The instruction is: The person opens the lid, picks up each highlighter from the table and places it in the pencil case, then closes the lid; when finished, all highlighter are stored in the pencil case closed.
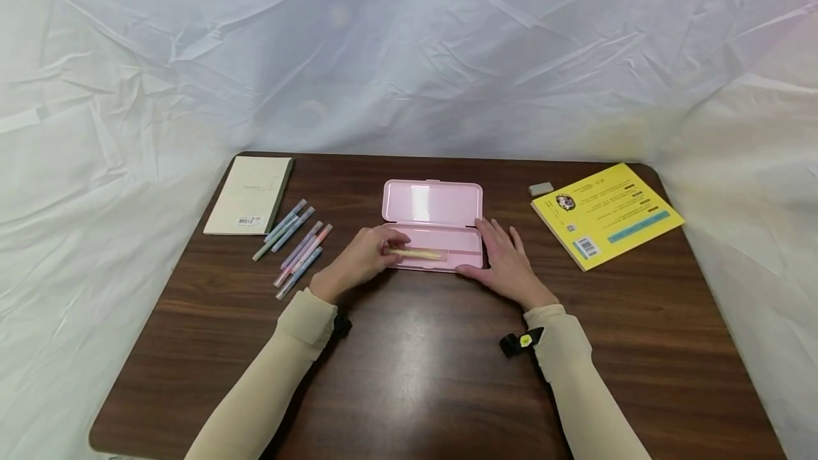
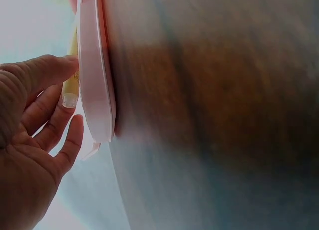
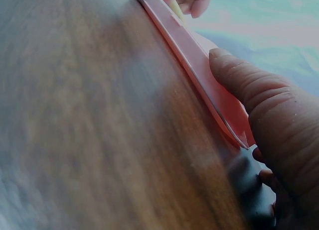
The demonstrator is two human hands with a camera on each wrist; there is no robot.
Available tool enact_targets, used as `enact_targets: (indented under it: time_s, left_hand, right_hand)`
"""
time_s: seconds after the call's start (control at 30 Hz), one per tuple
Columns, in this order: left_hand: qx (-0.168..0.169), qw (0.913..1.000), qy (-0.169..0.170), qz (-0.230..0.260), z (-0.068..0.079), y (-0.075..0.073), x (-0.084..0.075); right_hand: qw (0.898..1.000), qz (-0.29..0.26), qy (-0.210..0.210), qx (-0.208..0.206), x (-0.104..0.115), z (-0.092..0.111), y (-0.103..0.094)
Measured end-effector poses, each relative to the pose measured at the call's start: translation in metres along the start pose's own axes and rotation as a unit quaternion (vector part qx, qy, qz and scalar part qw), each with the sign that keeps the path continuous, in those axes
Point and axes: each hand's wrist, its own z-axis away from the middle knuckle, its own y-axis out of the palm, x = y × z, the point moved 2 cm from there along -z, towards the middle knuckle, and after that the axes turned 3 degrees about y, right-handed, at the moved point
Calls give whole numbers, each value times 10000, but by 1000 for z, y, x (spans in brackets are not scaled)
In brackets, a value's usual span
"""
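A pink pencil case [image 1: 409, 238] lies on the table with its lid [image 1: 447, 203] folded back. My left hand [image 1: 367, 255] is over its left part, pinching a yellow marker pen [image 1: 418, 253] between thumb and fingers. The marker lies lengthwise along the front of the case, and its clear end [image 2: 70, 99] sticks out past the thumb in the left wrist view. At the case's right end, my right hand [image 1: 508, 265] holds it, thumb [image 3: 249, 80] on the front wall and index finger by the back corner. Its other fingers are spread.
Several pastel markers [image 1: 300, 240] lie left of the case, near a cream notebook [image 1: 246, 194]. To the right are a yellow book [image 1: 607, 215] and a small grey-white eraser [image 1: 540, 189]. White sheeting [image 1: 409, 55] hangs behind the brown table [image 1: 409, 375].
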Motion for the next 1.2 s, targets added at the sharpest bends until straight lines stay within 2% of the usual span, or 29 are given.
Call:
enact_targets:
  time_s: [0.6,1.2]
  left_hand:
    - [10,9999,-35,158,-1,3,5]
    - [-120,9999,-35,83,4,-1,3]
  right_hand:
    - [10000,-4,29,17,-1,-1,1]
    - [10000,-1,11,-41,-3,-2,3]
